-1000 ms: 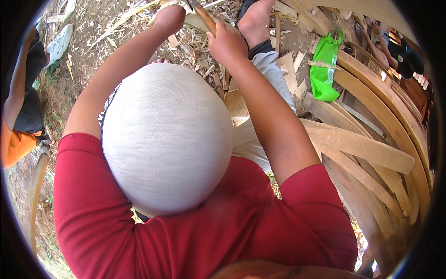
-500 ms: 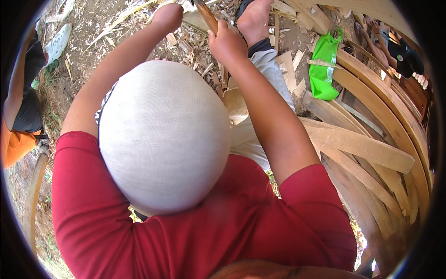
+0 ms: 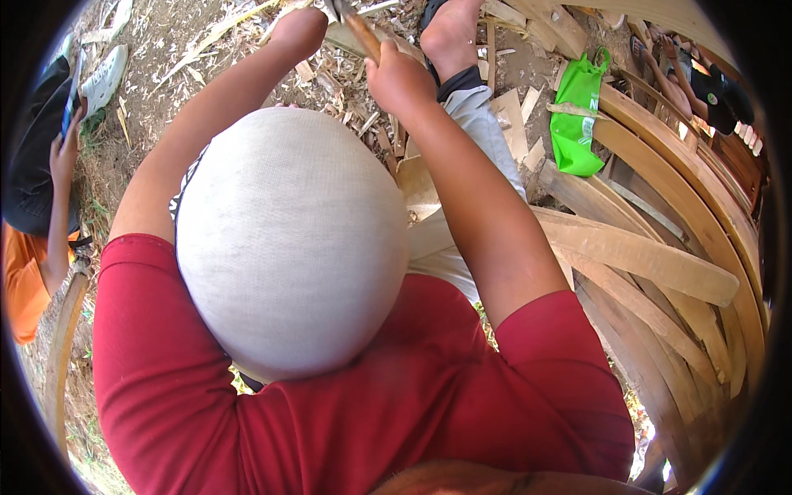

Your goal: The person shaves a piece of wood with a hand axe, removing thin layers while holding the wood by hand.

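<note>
Near the top edge, my right hand point(image 3: 402, 78) is wrapped round the wooden handle point(image 3: 361, 35) of a tool. A dark metal head shows at the handle's upper left end, partly cut off by the frame, so its exact kind is unclear. My left hand point(image 3: 299, 35) is closed in a fist to the left of the tool; whatever it grips is hidden. A pale wood piece point(image 3: 351, 41) lies between the two hands. Between my arms a big rounded shape in light grey cloth point(image 3: 293, 239) hides the ground beneath.
Wood chips point(image 3: 334, 82) litter the ground. A bare foot point(image 3: 452, 41) rests right of the tool. Farther right lie a bright green bag point(image 3: 575, 120) and a stack of curved planks point(image 3: 652, 264). People sit at the left point(image 3: 41, 157) and upper right point(image 3: 714, 95) edges.
The tool has tipped slightly left and down, bringing more of its metal head into view. The right hand shifted a little left. At left, the person's arm moved and a thin blue object now shows.
</note>
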Demonstrator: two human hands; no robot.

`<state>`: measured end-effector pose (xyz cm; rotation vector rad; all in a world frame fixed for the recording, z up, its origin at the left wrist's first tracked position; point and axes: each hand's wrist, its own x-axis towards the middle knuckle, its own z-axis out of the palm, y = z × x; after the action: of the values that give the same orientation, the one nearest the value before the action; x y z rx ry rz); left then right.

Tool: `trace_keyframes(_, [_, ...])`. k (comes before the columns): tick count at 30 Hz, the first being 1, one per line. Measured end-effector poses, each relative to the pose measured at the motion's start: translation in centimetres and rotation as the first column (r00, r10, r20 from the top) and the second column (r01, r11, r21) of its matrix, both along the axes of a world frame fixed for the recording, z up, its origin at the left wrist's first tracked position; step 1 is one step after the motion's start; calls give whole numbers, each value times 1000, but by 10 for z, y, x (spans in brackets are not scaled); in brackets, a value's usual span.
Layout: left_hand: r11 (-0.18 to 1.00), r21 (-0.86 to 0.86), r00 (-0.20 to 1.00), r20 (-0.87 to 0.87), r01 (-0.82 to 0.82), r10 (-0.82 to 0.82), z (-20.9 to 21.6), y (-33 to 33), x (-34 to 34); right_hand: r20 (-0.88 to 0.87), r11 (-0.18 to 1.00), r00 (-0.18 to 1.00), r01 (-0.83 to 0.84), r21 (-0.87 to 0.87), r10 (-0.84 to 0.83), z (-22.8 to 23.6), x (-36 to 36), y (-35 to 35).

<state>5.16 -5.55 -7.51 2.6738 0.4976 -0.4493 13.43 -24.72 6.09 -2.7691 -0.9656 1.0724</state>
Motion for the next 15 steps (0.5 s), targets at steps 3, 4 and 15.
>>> trace_keyframes(3, [1000, 1, 1000, 3, 4, -4, 7, 0, 2, 9, 1000, 1000, -10, 19, 9, 4, 4, 0])
trace_keyframes(4, [1000, 7, 1000, 19, 11, -11, 1, 2, 2, 19, 998, 1000, -22, 59, 21, 5, 3, 1])
trace_keyframes(15, [999, 36, 998, -50, 36, -34, -4, 1, 0, 53, 1000, 998, -27, 7, 27, -6, 1, -7])
